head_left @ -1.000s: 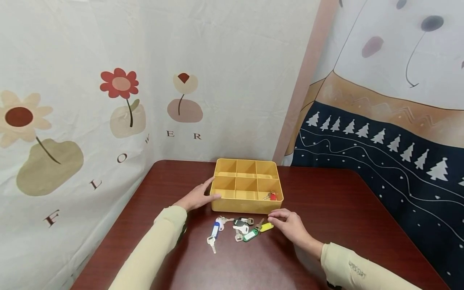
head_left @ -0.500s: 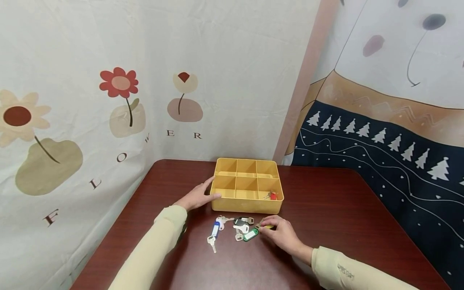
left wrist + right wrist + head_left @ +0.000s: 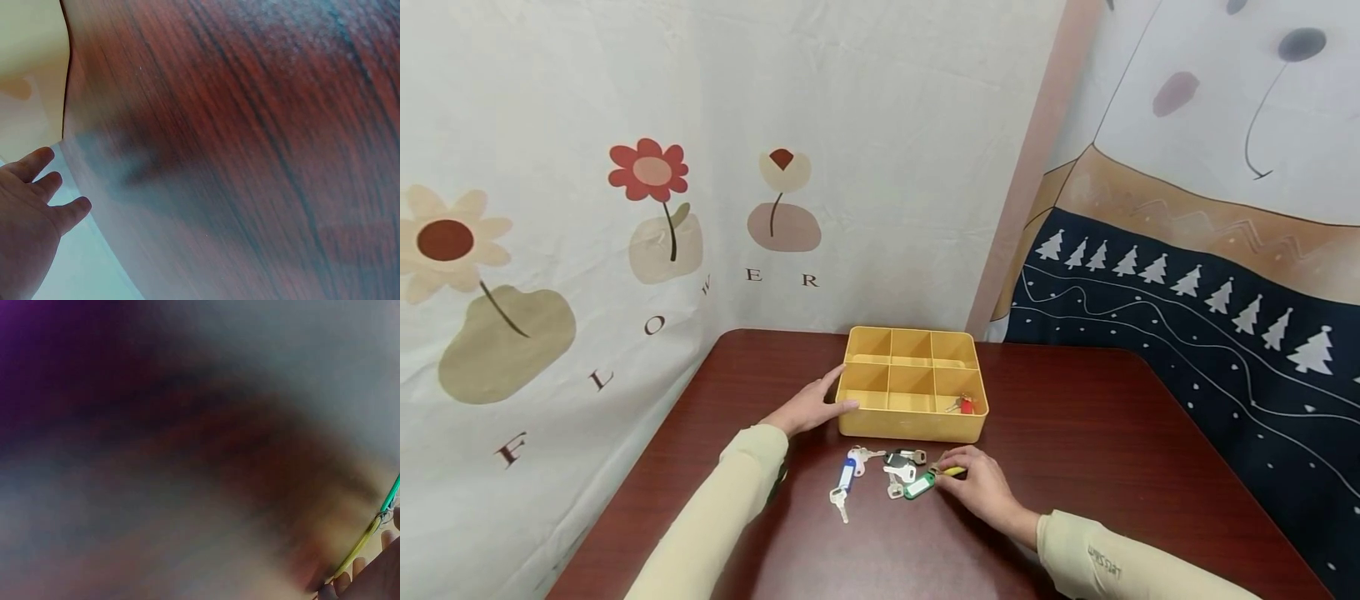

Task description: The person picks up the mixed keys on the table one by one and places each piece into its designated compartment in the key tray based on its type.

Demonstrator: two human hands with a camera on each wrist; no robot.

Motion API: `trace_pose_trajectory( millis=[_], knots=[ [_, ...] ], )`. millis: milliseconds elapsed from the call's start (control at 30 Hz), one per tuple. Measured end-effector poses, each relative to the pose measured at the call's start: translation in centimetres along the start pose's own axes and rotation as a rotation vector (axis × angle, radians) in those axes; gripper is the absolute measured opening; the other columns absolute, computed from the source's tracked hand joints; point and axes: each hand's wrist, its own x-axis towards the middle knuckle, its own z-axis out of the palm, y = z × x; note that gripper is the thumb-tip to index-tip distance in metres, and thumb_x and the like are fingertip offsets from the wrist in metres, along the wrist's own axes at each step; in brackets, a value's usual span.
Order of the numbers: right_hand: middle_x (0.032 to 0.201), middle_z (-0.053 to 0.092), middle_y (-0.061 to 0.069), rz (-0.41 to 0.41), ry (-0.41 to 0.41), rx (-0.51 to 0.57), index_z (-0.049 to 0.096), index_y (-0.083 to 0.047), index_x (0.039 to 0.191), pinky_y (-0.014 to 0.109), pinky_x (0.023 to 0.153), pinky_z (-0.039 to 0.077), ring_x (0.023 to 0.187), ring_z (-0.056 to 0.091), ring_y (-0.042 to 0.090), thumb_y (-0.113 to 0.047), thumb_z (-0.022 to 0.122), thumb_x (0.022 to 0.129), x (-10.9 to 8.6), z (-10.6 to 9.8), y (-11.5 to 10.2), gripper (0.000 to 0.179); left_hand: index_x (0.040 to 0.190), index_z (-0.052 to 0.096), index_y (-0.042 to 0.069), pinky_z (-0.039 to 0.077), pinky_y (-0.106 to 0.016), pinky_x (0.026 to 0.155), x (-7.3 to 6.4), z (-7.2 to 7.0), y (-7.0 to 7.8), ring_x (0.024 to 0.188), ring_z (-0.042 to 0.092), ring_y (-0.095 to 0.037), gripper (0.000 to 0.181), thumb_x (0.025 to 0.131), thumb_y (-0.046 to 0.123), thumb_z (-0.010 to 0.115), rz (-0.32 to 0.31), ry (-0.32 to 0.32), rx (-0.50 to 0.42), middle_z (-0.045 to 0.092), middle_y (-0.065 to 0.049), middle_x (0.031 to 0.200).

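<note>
My left hand [image 3: 808, 408] rests against the left side of a yellow divided box [image 3: 910, 426], fingers extended and thumb at its front rim. The left wrist view has those fingertips [image 3: 80, 206] right by the box corner. In front of the box, my right hand [image 3: 983, 485] pinches a yellow key tag [image 3: 955, 471] between thumb and fingers, low over the table. The right wrist view, mostly blurred, has the yellow tag [image 3: 359, 549] edge-on beside a green one. That green key tag [image 3: 920, 485] lies left of my right fingertips. The key on the yellow tag is partly hidden.
Left of the green tag lie a black-headed key [image 3: 897, 460], a white-headed key [image 3: 901, 473] and a blue key tag [image 3: 847, 473] with its key. A red-tagged key [image 3: 966, 406] sits in the box's front right compartment. Fabric hangings [image 3: 887, 167] stand behind the dark red table [image 3: 1060, 417].
My right hand has moved left and down onto the yellow key tag and now pinches it. The left hand stays at the box, and the other keys keep their places.
</note>
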Motion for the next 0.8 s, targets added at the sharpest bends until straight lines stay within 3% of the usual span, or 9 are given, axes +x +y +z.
trace_pose_trajectory(
  millis=[433, 800],
  knots=[
    [0.1, 0.068, -0.004, 0.026, -0.016, -0.112, 0.079, -0.018, 0.084, 0.039, 0.08, 0.049, 0.096, 0.063, 0.02, -0.021, 0.086, 0.074, 0.0, 0.16, -0.45, 0.012, 0.16, 0.018, 0.018, 0.023, -0.06, 0.113, -0.34, -0.14, 0.34, 0.144, 0.024, -0.044, 0.095, 0.089, 0.061, 0.064, -0.001, -0.002, -0.006, 0.028, -0.025, 0.157],
    [0.099, 0.067, -0.002, 0.035, 0.009, -0.167, 0.077, -0.015, 0.08, 0.042, 0.076, 0.051, 0.095, 0.065, 0.023, -0.012, 0.081, 0.078, 0.13, 0.07, -0.31, 0.006, 0.16, 0.018, 0.017, 0.023, -0.06, 0.113, -0.5, -0.13, 0.48, 0.144, 0.024, -0.045, 0.095, 0.089, 0.06, 0.064, 0.002, 0.0, -0.004, 0.029, -0.026, 0.156]
  ],
)
